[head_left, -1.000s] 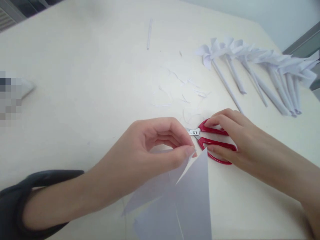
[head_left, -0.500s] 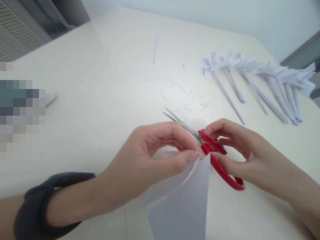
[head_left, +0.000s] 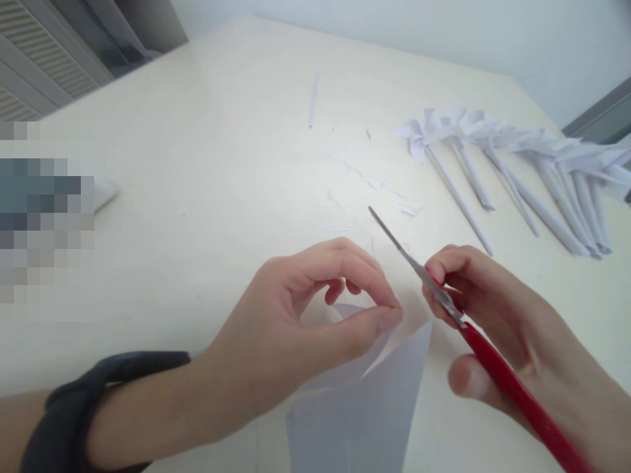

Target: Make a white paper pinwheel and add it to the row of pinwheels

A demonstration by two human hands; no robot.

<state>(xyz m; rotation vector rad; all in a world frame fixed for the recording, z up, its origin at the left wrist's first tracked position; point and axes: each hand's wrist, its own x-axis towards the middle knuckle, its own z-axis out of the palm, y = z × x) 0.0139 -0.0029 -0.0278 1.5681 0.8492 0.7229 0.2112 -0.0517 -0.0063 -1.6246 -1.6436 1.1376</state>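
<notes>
Thumb and index finger of my left hand [head_left: 315, 315] pinch a corner of a white paper sheet [head_left: 359, 420]. The sheet has a slit near that corner and hangs down toward the bottom of the view. To its right, my right hand [head_left: 507, 335] holds red-handled scissors [head_left: 446, 302], which lie across the fingers with the thumb beside the handle. Their blades look closed, seen edge-on and pointing up and left, apart from the paper. A dark band [head_left: 64, 407] is on my left wrist.
White paper pinwheels [head_left: 493, 131] with rolled paper sticks lie in a row at the right. Thin paper scraps [head_left: 389, 190] lie on the pale table [head_left: 236, 131] beyond my hands. A thin white roll [head_left: 314, 98] rests farther back. Something blurred out is at the left edge.
The scissors have turned in my right hand and moved right, away from the paper; their blades went from slightly apart to looking closed. My left hand still pinches the paper corner.
</notes>
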